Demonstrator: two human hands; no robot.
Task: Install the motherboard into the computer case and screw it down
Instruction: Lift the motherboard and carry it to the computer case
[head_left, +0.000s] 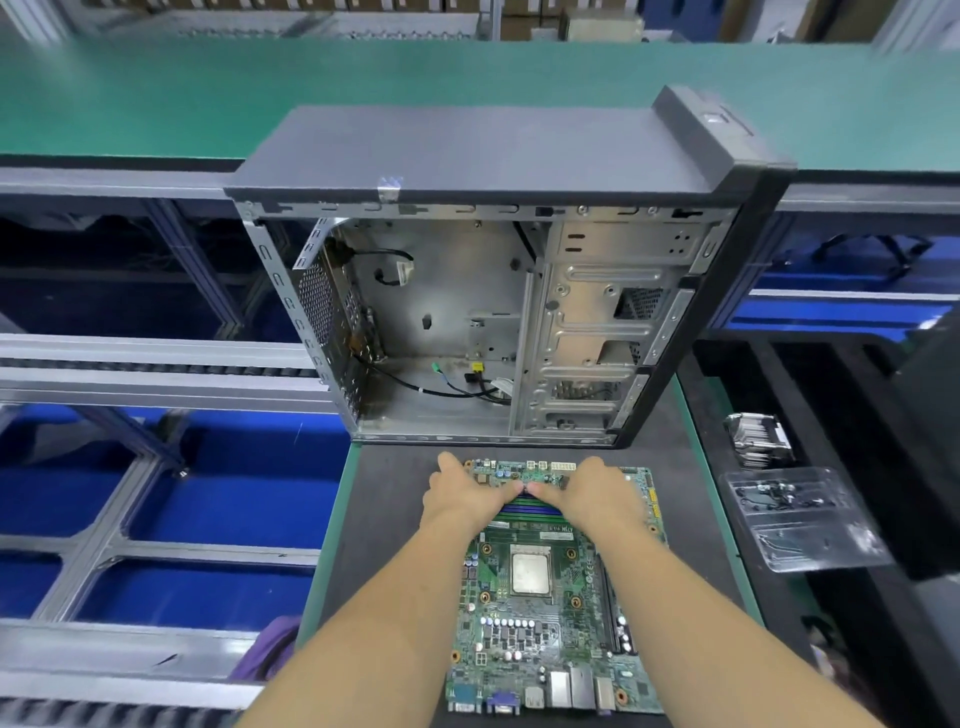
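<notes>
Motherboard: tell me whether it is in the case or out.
Out. The motherboard lies flat on the dark mat in front of the open computer case, both hands on it.

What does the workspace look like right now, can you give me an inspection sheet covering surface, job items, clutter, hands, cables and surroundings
Surface: dark mat on a green-edged bench.
Job's things: motherboard flat on the mat; computer case standing beyond it, open side facing the person, no board inside.
Clutter: clear plastic tray with small parts, right of the mat.
Hands: left hand and right hand rest on the board's far end, over the memory slots.
Cables: loose black leads inside the case.
Surroundings: green conveyor behind; blue bins left.
</notes>
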